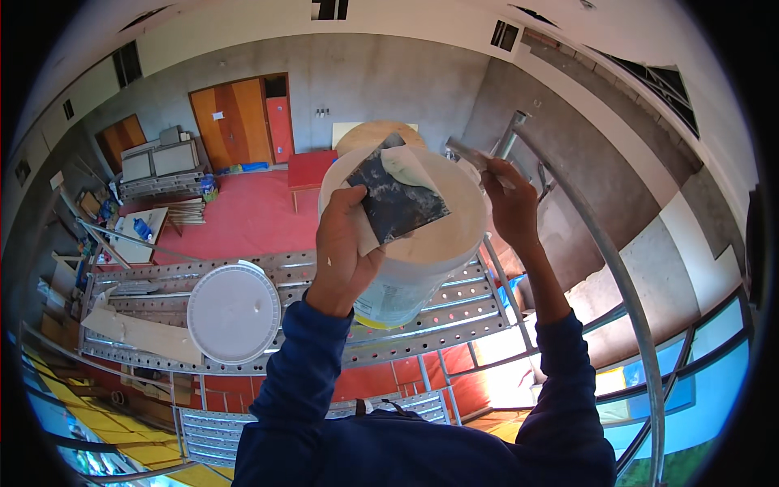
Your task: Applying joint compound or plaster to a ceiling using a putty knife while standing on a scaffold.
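Observation:
A thin, dark, marbled square plate [398,203] with a pale, smooth smear of paste [407,169] on its top rests in my left hand [347,243], thumb over its edge. It is held above a large white bucket [398,292] filled with something beige. My right hand [511,199], at the bucket's right rim, is closed around a flat grey scraper-like tool [468,152]; its exact kind is hard to make out. To the left of the bucket lies a round white lid [233,312].
The bucket and lid stand on a perforated metal scaffold platform [324,272], with a strip of cardboard [138,331] at its left. A curved metal rail [613,260] rises close on my right. Far below are a red floor [235,213], a red table [311,169] and wooden doors [231,122].

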{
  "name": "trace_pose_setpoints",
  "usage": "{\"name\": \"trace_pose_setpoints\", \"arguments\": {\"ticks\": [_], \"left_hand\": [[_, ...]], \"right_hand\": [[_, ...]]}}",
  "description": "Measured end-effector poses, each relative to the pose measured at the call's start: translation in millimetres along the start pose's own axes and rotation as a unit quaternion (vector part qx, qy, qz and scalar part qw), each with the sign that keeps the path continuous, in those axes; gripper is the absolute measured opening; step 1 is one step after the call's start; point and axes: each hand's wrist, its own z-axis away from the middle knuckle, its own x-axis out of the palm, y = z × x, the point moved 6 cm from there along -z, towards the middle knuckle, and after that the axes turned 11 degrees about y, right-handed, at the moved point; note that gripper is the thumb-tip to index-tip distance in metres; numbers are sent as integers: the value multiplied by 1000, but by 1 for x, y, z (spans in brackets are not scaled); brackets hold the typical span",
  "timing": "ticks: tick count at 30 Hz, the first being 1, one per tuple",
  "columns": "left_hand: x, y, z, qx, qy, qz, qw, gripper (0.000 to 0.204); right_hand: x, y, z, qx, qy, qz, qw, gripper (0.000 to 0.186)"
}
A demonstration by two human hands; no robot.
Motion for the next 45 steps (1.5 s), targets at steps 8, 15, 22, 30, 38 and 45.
{"name": "trace_pose_setpoints", "arguments": {"ticks": [8, 15, 22, 30, 38, 45], "left_hand": [[-30, -5, -2, -37, 53, 0, 998, 29], [-20, -18, 8, -140, -48, 61, 987, 33], [-20, -17, 15, -67, 29, 51, 996, 28], [-12, -25, 21, -2, 74, 27, 997, 29], [-31, 7, 30, 21, 75, 16, 997, 26], [-84, 58, 66, 127, 188, -29, 973, 23]], "right_hand": [[25, 4, 33, 360, -26, -595, 718, 26], [52, 11, 60, 443, -56, -661, 603, 34], [22, -7, 58, 323, 74, -567, 755, 29], [2, -44, 76, 37, 57, -172, 983, 24], [21, 10, 39, -56, -107, -18, 993, 31], [110, 45, 12, -323, -384, 140, 853, 28]]}}
